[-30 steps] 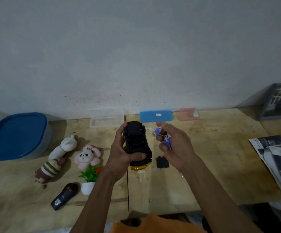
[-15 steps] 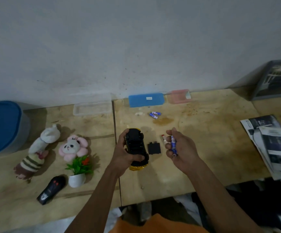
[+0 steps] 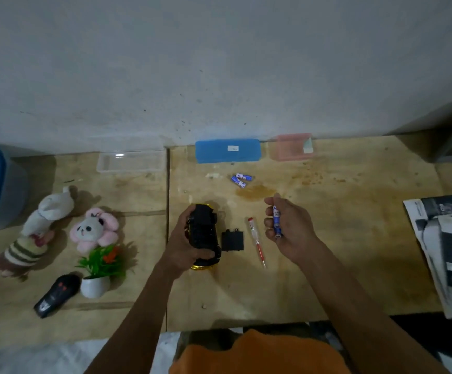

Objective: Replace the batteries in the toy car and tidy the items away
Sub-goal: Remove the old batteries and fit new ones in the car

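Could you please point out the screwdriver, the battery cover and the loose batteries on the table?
screwdriver (image 3: 257,242): head view, mid-shaft.
battery cover (image 3: 233,241): head view, centre.
loose batteries (image 3: 241,179): head view, middle of pile.

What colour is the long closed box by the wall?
Blue box, with a small white label; head view.

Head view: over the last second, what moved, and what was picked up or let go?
The right hand, which held its blue battery up beside the toy car, has drawn away to the right; the screwdriver and black cover now lie between them. Nothing was picked up or released. The left hand still grips the upturned car, and two loose batteries stay on the table.
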Demonstrator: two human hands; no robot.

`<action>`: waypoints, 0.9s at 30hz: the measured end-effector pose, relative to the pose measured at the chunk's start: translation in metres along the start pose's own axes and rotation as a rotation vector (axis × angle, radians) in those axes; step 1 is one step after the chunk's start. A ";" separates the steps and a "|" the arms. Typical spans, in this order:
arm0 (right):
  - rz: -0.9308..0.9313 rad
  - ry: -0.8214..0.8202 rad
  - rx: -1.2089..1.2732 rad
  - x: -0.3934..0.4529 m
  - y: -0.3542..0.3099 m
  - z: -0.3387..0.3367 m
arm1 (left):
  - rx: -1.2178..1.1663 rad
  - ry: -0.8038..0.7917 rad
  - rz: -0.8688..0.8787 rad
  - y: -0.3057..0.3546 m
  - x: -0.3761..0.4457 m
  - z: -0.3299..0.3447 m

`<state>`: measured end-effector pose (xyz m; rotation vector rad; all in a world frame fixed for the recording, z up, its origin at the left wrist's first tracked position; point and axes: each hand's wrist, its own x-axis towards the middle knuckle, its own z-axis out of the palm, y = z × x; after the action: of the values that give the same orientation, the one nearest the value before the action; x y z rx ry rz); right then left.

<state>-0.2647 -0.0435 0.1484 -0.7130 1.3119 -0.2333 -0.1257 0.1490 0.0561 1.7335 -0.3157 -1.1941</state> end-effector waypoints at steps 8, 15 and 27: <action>0.006 -0.012 0.015 0.011 -0.005 -0.003 | 0.179 0.033 -0.011 -0.005 -0.001 -0.010; -0.014 0.023 0.063 -0.014 0.013 0.000 | 0.313 0.068 0.043 -0.011 -0.007 -0.013; -0.206 0.118 0.058 -0.028 0.004 -0.045 | 0.530 0.410 0.375 0.030 -0.016 0.031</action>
<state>-0.3149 -0.0405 0.1642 -0.7949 1.3382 -0.4845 -0.1505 0.1271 0.0884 2.1948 -0.7151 -0.4851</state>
